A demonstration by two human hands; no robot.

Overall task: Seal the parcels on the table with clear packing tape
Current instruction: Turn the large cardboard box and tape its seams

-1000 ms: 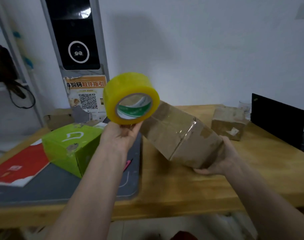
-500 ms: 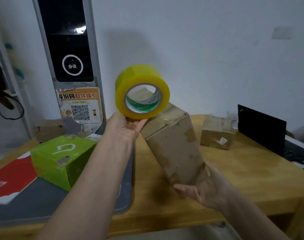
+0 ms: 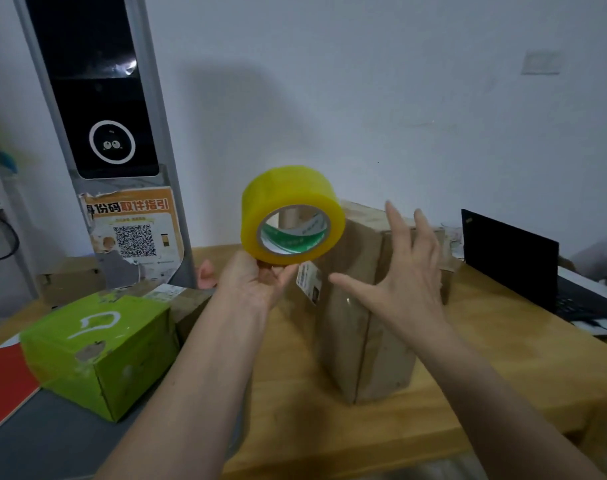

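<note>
Head view: brown parcel (image 3: 371,323) upright on table (image 3: 485,368). Left hand (image 3: 257,285) pinching tape roll (image 3: 291,216) just left of parcel top. Right hand (image 3: 406,275) fingers spread, holding nothing, in front of parcel. Risk: unsteadied tall parcel tipping under tape pull.

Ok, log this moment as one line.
left hand: grips tape roll | right hand: open, off brown parcel | parcel: upright on table | taping: not underway

Dim, soft wall shadow, wide-angle edge bending, slight blur.
</note>
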